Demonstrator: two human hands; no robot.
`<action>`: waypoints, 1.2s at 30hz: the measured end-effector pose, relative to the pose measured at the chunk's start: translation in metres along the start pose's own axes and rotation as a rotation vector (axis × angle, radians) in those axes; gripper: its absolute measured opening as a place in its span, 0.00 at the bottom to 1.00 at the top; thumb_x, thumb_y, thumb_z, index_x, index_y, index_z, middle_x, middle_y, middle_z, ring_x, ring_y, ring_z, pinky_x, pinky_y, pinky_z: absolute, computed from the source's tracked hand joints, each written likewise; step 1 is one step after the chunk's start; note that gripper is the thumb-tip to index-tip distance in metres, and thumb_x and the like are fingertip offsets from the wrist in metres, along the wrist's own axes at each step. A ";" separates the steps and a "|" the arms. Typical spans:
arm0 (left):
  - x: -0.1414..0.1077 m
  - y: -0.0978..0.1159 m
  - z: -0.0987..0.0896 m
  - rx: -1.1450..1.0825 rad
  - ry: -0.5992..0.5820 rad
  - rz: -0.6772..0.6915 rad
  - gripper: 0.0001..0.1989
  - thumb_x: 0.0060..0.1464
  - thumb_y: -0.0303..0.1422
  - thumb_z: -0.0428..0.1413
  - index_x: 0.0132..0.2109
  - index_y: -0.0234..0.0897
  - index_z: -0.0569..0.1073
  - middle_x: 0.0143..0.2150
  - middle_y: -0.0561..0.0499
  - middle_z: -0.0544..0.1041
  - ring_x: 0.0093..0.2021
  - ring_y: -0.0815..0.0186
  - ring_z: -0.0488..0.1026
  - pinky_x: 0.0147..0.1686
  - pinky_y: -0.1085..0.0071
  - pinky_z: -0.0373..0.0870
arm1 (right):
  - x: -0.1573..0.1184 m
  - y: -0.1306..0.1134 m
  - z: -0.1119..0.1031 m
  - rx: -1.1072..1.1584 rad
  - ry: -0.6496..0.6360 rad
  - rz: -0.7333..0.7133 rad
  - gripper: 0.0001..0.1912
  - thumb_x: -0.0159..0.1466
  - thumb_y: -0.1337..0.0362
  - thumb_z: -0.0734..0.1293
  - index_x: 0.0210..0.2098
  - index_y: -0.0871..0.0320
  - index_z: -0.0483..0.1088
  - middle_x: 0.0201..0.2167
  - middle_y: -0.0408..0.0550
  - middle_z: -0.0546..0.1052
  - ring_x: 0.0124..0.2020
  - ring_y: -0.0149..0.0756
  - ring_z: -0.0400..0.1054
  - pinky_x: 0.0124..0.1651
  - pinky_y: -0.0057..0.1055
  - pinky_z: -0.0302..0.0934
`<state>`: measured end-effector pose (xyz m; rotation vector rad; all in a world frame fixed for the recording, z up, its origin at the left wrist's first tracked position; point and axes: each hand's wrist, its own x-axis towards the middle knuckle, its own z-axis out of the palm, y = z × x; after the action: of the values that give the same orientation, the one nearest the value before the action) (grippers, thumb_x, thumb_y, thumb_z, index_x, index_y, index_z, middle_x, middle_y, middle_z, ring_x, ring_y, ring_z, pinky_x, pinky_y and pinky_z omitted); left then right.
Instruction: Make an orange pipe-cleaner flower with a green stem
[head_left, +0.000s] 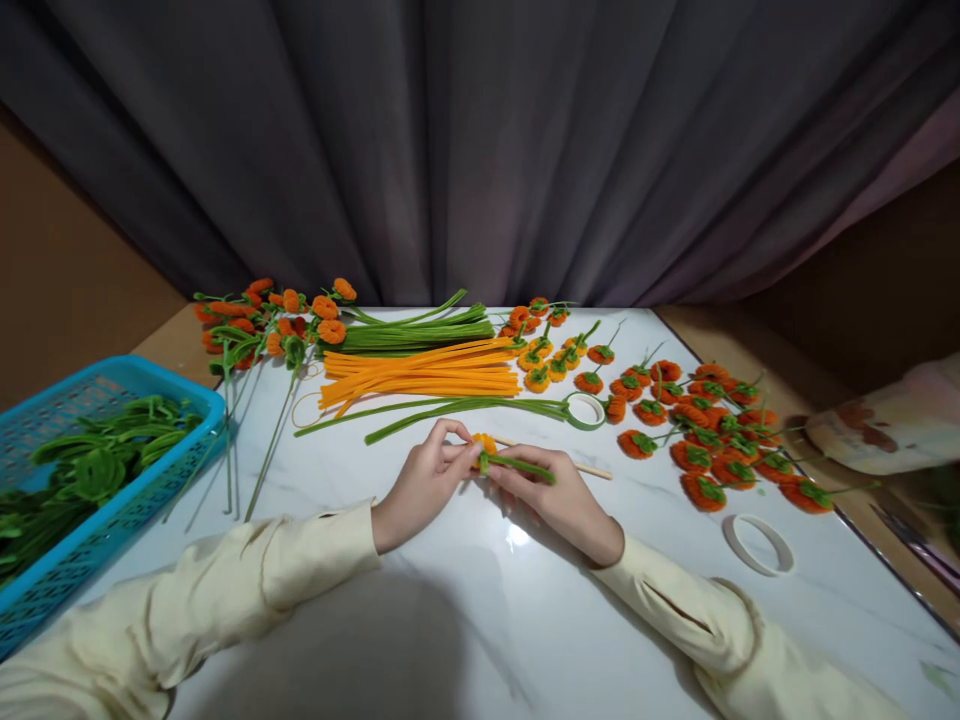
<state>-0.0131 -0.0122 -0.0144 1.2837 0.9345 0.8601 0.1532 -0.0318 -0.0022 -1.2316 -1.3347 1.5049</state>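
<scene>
Near the middle of the white table [517,620], my left hand [427,480] pinches a small yellow-orange fuzzy flower [484,447] between thumb and fingers. From the right, my right hand [562,500] meets it, its fingers closed on a green fuzzy stem [529,468] that runs from the flower over the hand. Both hands' fingertips nearly touch at the flower's base. A thin wooden stick [594,470] lies partly behind my right hand. Just beyond are long green stems [450,407] and a bundle of orange fuzzy strips [420,372].
A blue basket [214,410] of green pieces stands at left. Orange flowers on stems [328,308] lie back left, a green bundle [420,330] beside them. Loose orange flower heads [705,490], a green tape roll [585,410] and a white ring [757,545] are at right.
</scene>
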 end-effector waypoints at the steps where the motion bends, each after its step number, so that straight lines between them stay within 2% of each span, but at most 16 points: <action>1: -0.002 0.000 0.000 0.058 -0.012 0.028 0.13 0.57 0.41 0.51 0.39 0.39 0.57 0.32 0.50 0.78 0.33 0.66 0.76 0.34 0.71 0.68 | 0.001 0.001 0.001 0.018 0.009 0.019 0.15 0.53 0.55 0.70 0.31 0.62 0.72 0.17 0.42 0.70 0.16 0.25 0.58 0.18 0.23 0.51; 5: -0.007 0.003 0.000 0.262 -0.008 0.088 0.08 0.60 0.38 0.48 0.40 0.39 0.57 0.31 0.52 0.77 0.33 0.67 0.74 0.32 0.74 0.64 | 0.003 0.002 0.000 0.069 0.033 0.081 0.16 0.54 0.55 0.69 0.32 0.63 0.72 0.16 0.44 0.71 0.16 0.27 0.61 0.16 0.23 0.51; 9: -0.010 0.005 0.000 0.461 -0.012 0.156 0.05 0.61 0.35 0.46 0.41 0.39 0.57 0.31 0.53 0.76 0.32 0.68 0.72 0.34 0.74 0.62 | 0.002 0.000 0.000 0.168 0.019 0.073 0.16 0.54 0.55 0.69 0.31 0.64 0.72 0.18 0.45 0.72 0.16 0.26 0.62 0.17 0.23 0.55; 14: -0.011 0.003 0.001 0.476 -0.046 0.164 0.05 0.61 0.34 0.45 0.42 0.39 0.57 0.33 0.52 0.76 0.32 0.68 0.71 0.34 0.74 0.63 | 0.001 0.000 0.002 0.292 -0.008 0.076 0.14 0.52 0.58 0.71 0.29 0.64 0.71 0.21 0.46 0.72 0.20 0.29 0.67 0.16 0.22 0.57; 18: -0.009 0.007 -0.002 0.551 -0.066 0.191 0.07 0.62 0.35 0.42 0.39 0.38 0.61 0.31 0.53 0.74 0.30 0.69 0.69 0.32 0.75 0.62 | 0.002 0.000 0.002 0.251 -0.018 0.053 0.11 0.54 0.60 0.69 0.26 0.65 0.70 0.16 0.43 0.71 0.13 0.24 0.61 0.15 0.21 0.55; 21: -0.007 0.016 -0.008 0.690 -0.015 0.219 0.13 0.62 0.36 0.40 0.34 0.37 0.65 0.28 0.53 0.72 0.28 0.69 0.69 0.31 0.74 0.62 | 0.004 0.000 0.001 0.241 -0.030 0.073 0.12 0.53 0.61 0.68 0.24 0.65 0.69 0.16 0.43 0.71 0.12 0.23 0.60 0.15 0.21 0.55; 24: -0.006 0.025 -0.012 0.755 0.053 0.280 0.11 0.61 0.35 0.43 0.35 0.37 0.67 0.28 0.53 0.74 0.29 0.69 0.70 0.31 0.75 0.63 | 0.005 0.000 0.000 0.245 -0.031 0.086 0.13 0.53 0.60 0.69 0.24 0.65 0.69 0.16 0.43 0.71 0.11 0.24 0.60 0.15 0.21 0.56; 26: -0.005 0.030 -0.012 0.757 0.041 0.297 0.09 0.60 0.35 0.45 0.37 0.37 0.68 0.29 0.53 0.74 0.29 0.70 0.71 0.31 0.76 0.63 | 0.005 0.002 0.000 0.236 -0.024 0.088 0.13 0.54 0.59 0.69 0.24 0.65 0.68 0.16 0.43 0.71 0.11 0.24 0.61 0.15 0.21 0.56; 29: -0.003 0.033 -0.011 0.726 -0.016 0.226 0.09 0.60 0.35 0.46 0.38 0.36 0.68 0.28 0.54 0.74 0.27 0.71 0.70 0.30 0.76 0.64 | 0.004 0.006 0.001 0.213 -0.011 0.073 0.15 0.55 0.57 0.68 0.25 0.65 0.67 0.15 0.44 0.72 0.11 0.24 0.61 0.15 0.21 0.57; 34: 0.002 0.033 -0.010 0.448 -0.121 -0.088 0.14 0.59 0.40 0.45 0.35 0.34 0.67 0.26 0.53 0.71 0.23 0.72 0.69 0.23 0.76 0.68 | 0.002 0.011 0.007 0.188 0.012 0.039 0.16 0.55 0.55 0.69 0.29 0.63 0.65 0.15 0.40 0.71 0.11 0.25 0.62 0.14 0.21 0.58; 36: 0.003 0.032 -0.011 0.386 -0.140 -0.175 0.15 0.58 0.42 0.46 0.34 0.34 0.66 0.25 0.53 0.71 0.21 0.72 0.68 0.20 0.76 0.68 | 0.001 0.012 0.009 0.173 0.007 0.032 0.16 0.55 0.55 0.69 0.30 0.62 0.65 0.15 0.40 0.71 0.11 0.25 0.62 0.14 0.21 0.58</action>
<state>-0.0221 -0.0025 0.0165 1.5421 1.1170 0.4586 0.1453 -0.0348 -0.0147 -1.1518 -1.1588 1.6007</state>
